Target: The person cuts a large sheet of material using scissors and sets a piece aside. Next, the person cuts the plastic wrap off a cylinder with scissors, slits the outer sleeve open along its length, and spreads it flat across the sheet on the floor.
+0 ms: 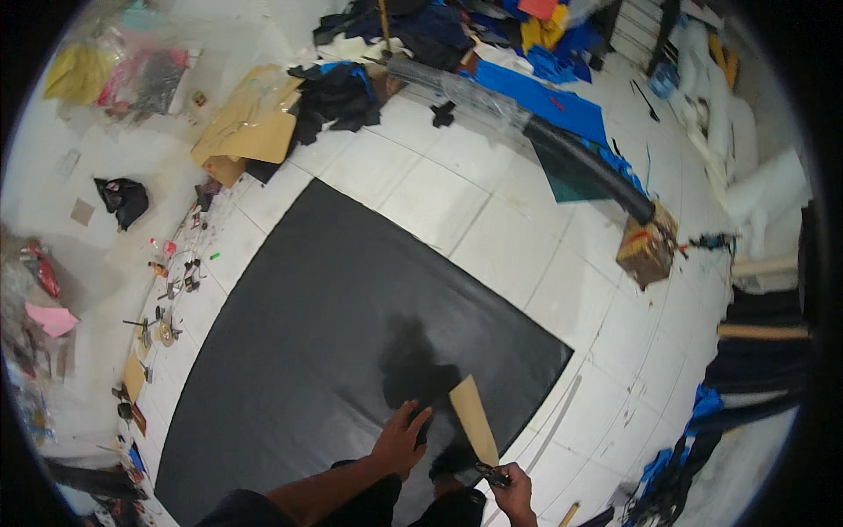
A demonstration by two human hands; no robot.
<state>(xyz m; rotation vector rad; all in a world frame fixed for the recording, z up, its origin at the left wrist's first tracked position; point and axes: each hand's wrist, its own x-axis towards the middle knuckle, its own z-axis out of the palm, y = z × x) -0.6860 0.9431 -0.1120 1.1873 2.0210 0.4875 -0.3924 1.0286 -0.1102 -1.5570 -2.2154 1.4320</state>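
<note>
A large black sheet (299, 325), smooth like leatherette, lies spread on the tiled floor before me. Over its near part is my left hand (399, 446), fingers apart, with a dark patch beside them that may be shadow. My right hand (516, 497) grips dark scissors (493, 475) near the sheet's right edge. A tan strip of card or paper (474, 415) reaches up from the scissors over the sheet; its lower end meets them. Whether the blades are on the strip or just beside it, I cannot tell.
Beyond the sheet, a long black roll (588, 167) rests with one end on a wooden block (647, 246). Tools and small items (167, 329) line the left side. Cloth scraps (342, 97) heap at the back, and white rolls (720, 123) stand at the right.
</note>
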